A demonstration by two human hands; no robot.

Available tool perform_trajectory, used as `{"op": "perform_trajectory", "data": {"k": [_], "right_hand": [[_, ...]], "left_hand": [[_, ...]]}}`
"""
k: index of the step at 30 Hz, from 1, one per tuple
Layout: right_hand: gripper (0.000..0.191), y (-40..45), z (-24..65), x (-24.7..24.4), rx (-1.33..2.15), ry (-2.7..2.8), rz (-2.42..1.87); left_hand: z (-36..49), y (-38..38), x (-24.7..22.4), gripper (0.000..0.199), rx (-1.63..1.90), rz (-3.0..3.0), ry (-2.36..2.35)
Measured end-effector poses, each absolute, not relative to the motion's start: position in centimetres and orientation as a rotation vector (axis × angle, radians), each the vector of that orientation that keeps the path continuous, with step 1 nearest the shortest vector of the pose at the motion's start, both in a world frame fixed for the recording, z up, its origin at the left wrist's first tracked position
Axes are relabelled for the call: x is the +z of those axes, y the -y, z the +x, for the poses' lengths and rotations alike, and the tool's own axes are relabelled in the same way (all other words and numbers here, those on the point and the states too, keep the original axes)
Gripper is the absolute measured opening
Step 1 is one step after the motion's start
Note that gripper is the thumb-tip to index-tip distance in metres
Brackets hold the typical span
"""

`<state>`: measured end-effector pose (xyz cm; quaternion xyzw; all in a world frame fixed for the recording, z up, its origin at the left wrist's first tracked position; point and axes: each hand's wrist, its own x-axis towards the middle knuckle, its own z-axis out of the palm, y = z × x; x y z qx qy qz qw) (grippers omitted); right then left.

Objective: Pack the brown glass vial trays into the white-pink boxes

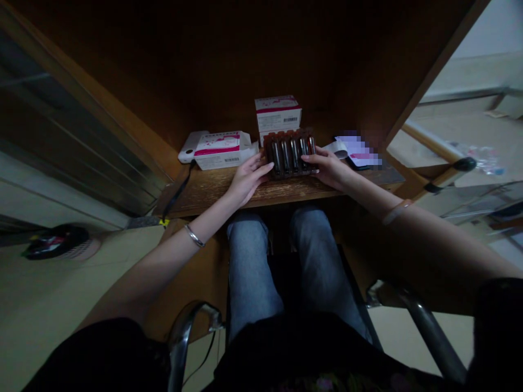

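Note:
Between my two hands a tray of dark brown vials (pixel 291 154) is held up, tilted toward me above the shelf's front edge. My left hand (pixel 248 177) grips its left end, with the thumb on the front. At the right end my right hand (pixel 327 166) pinches it, thumb in front and other fingers partly hidden. Behind the tray stand stacked white and pink boxes (pixel 279 113). To the left of my left hand lies another white and pink box (pixel 223 151), its right end flap out.
The wooden shelf (pixel 204 190) has side walls and a back. On its left is a white device (pixel 188 147) with a black cable; on its right, a partly blurred card (pixel 355 149). Metal chair arms (pixel 183 332) flank my legs. A waste bin (pixel 61 242) stands at left.

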<state>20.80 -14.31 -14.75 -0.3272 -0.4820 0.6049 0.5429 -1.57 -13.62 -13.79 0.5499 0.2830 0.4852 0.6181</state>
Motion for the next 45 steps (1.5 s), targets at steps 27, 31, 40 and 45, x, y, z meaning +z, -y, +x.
{"op": "perform_trajectory", "data": {"k": [27, 31, 40, 45], "right_hand": [[0.080, 14.3, 21.3, -14.3, 1.414, 1.242, -0.899], [0.068, 14.2, 21.6, -14.4, 1.470, 1.334, -0.890], [0.041, 15.0, 21.3, -14.5, 1.475, 1.368, -0.803], [0.048, 15.1, 20.6, -14.5, 1.417, 1.428, -0.863]], "left_hand": [[-1.7, 13.4, -14.8, 0.086, 1.187, 2.008, -0.779], [-1.3, 12.9, -15.0, 0.071, 1.196, 1.828, -0.666], [-0.7, 12.2, -15.5, 0.068, 1.264, 1.400, -0.893], [-1.1, 12.4, -15.0, 0.069, 1.219, 1.439, -1.001]]}}
